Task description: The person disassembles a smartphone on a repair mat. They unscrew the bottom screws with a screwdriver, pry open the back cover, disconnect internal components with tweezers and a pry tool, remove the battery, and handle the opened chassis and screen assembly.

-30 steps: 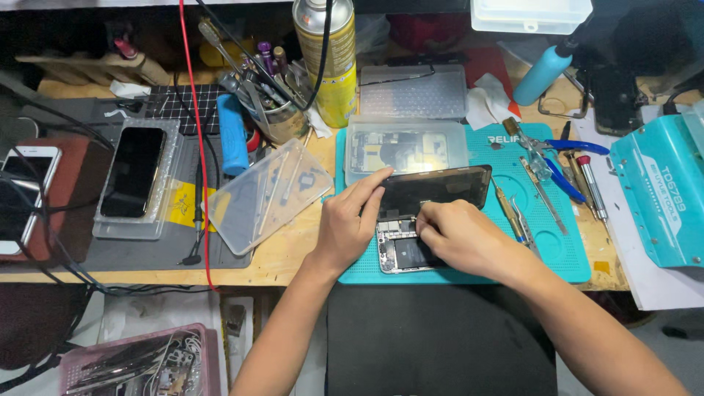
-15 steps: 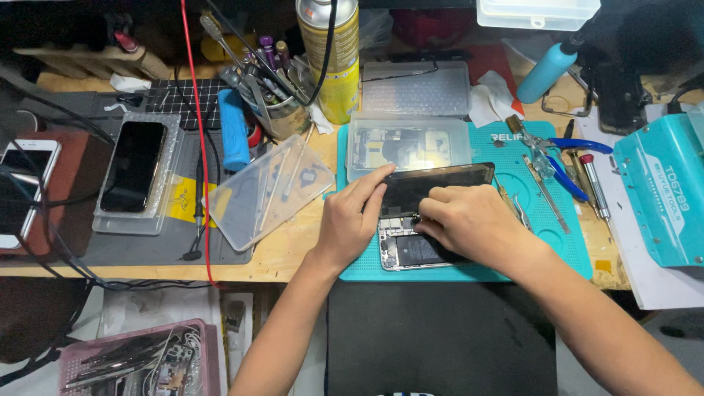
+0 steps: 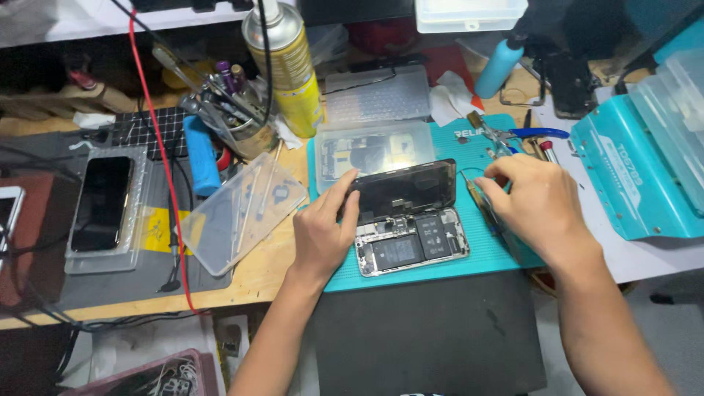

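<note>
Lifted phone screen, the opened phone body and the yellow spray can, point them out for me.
lifted phone screen (image 3: 405,188), head view, middle of the dark glass
opened phone body (image 3: 411,243), head view, exposed insides
yellow spray can (image 3: 293,70), head view, its side

Desk: you sit at a wooden desk (image 3: 271,268), its pale top worn along the front edge.
Shelf: a white shelf (image 3: 88,18) runs above its back.
Mats: a grey mat (image 3: 132,282) covers your left side, a teal mat (image 3: 488,253) the middle.
Floor: grey floor (image 3: 667,330) shows at lower right.
Light: bright and even from above.
</note>
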